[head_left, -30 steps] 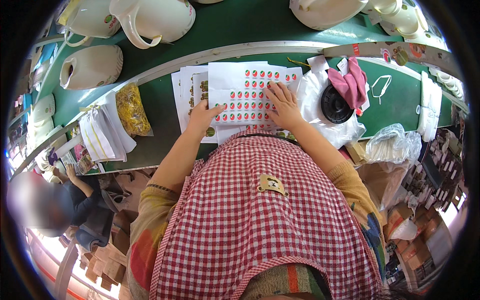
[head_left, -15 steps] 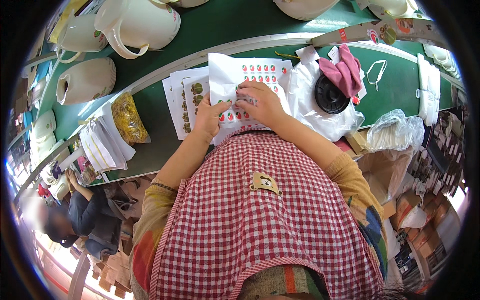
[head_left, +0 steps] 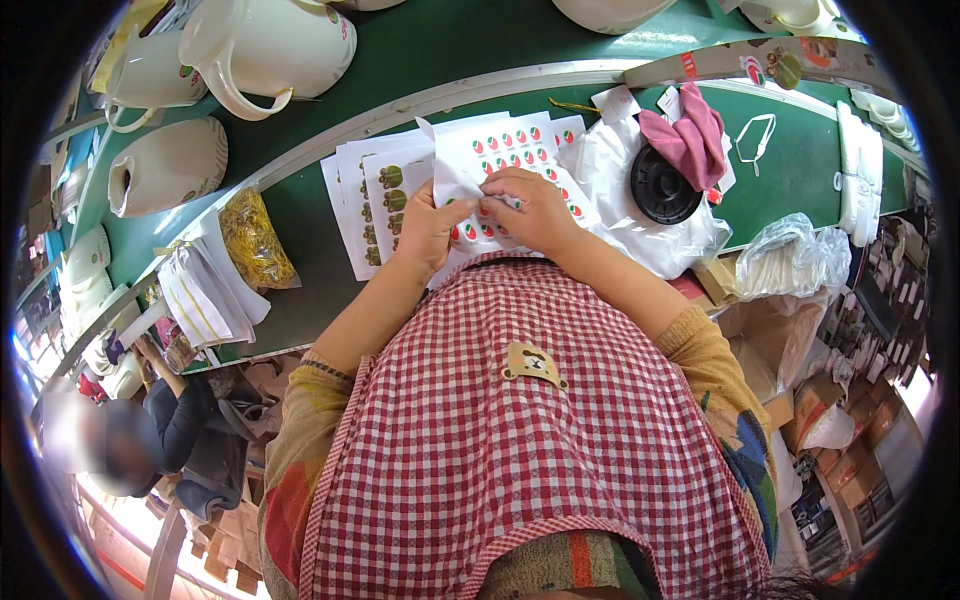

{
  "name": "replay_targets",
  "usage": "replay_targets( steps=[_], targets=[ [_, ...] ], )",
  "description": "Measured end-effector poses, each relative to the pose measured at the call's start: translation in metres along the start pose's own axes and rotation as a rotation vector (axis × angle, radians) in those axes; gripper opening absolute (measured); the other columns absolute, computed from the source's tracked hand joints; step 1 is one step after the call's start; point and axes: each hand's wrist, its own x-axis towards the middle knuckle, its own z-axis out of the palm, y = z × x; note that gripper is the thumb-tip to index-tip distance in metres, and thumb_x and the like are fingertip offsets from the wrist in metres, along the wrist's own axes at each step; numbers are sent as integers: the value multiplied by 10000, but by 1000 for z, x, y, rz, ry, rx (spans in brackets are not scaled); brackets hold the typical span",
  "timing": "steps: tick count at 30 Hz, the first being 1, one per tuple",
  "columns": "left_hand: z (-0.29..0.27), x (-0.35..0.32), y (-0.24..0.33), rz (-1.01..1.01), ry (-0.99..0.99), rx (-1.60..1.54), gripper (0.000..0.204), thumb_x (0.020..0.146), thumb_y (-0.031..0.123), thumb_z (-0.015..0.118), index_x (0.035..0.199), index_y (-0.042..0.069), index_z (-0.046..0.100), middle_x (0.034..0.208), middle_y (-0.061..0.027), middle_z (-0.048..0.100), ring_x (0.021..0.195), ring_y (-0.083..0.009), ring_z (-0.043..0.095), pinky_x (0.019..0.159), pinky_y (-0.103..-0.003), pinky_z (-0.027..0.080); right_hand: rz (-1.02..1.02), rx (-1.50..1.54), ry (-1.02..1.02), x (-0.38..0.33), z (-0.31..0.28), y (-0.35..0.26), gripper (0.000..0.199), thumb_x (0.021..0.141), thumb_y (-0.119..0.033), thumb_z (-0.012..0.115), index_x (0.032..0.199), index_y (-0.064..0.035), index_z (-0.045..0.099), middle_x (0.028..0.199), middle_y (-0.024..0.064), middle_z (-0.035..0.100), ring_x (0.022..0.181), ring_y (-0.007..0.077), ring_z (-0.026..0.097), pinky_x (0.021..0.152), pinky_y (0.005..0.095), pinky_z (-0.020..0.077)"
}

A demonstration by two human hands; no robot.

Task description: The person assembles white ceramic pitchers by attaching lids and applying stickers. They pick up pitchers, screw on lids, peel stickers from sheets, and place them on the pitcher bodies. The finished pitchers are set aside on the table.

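A white sticker sheet (head_left: 513,140) with rows of red and green round stickers is held in front of my apron, its left edge bent up. My left hand (head_left: 428,230) is closed on the sheet's lower left part, thumb on top. My right hand (head_left: 538,213) lies over the middle of the sheet, thumb and fingers pinched on it close to the left thumb; whether a loose sticker is between them is hidden. Beneath and to the left are more sheets with brown-green stickers (head_left: 392,200), lying on the green bench.
Cream jugs (head_left: 270,55) stand on the belt beyond a metal rail (head_left: 400,110). To the left are a bag of yellow ties (head_left: 256,240) and stacked white papers (head_left: 205,290). At right lie white plastic (head_left: 640,235), a black round lid (head_left: 665,188) and a pink cloth (head_left: 690,140).
Both hands have shifted slightly right with the sticker sheet. The sheet has turned a little, and its left edge now bends up more narrowly, uncovering more of the brown-green stickers.
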Motion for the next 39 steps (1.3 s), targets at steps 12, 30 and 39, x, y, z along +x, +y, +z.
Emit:
replay_targets(
  steps=[12,30,39],
  targets=[
    [2,-4,-1,38,10,83,384,788,-29,665,1163,2,589,1029,-99,672,875,-175,659,776,-323,557,235,116,38,-2,-7,1,102,808,-110,638,853,-26,676,850,101,667,755,252,645,674,337,506],
    [-4,14,2,61,-47,349,307,854,182,643,1103,6,609,978,-92,677,809,-189,650,679,-327,547,-562,-413,-170,12,15,-79,188,736,-137,688,914,-79,672,989,54,631,967,245,590,838,403,449],
    [-5,-16,18,-193,-139,-104,496,795,-57,608,1271,-13,479,1134,-135,604,1088,-226,573,912,-355,498,-100,-196,-78,-4,-9,-18,335,765,-142,717,1083,-66,643,1138,103,625,1068,299,575,908,383,471]
  ],
)
